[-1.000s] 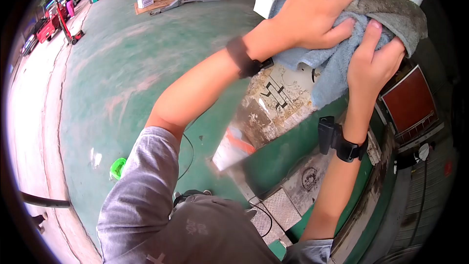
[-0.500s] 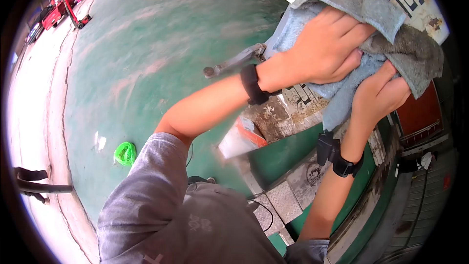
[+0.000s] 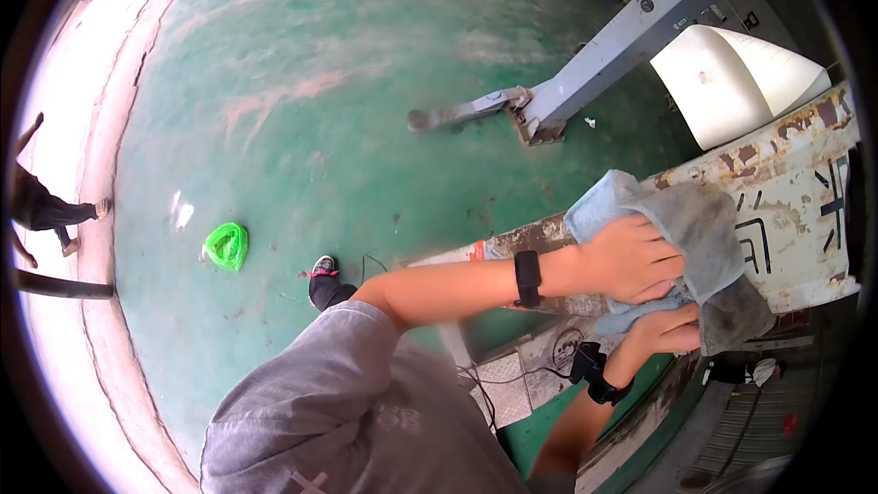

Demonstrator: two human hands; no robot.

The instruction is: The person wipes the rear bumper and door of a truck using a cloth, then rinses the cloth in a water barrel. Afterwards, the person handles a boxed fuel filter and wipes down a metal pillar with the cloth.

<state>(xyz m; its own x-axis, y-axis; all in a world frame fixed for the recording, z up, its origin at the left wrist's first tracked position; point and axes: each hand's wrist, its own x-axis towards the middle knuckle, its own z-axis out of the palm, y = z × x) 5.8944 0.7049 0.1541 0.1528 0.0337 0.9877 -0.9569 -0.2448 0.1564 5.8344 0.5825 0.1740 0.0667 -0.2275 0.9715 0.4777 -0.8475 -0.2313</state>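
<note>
My left hand is closed on a grey-blue cloth, its fingers curled into the folds. Just below it, my right hand grips the lower part of the same cloth, near its dark, dirty end. The bunched cloth lies over a long worn panel with chipped cream paint, rust patches and black line markings. Part of the panel is hidden behind the cloth and my left forearm.
A grey lift post with a low arm rises beyond the panel, beside a white curved part. A bright green bag lies on the floor. At the left edge a person is partly visible. Cables run near metal plates below.
The view has swung right and down. Both hands and the cloth now appear lower in view, and more of the marked panel and the lift post shows. Both hands still hold the cloth.
</note>
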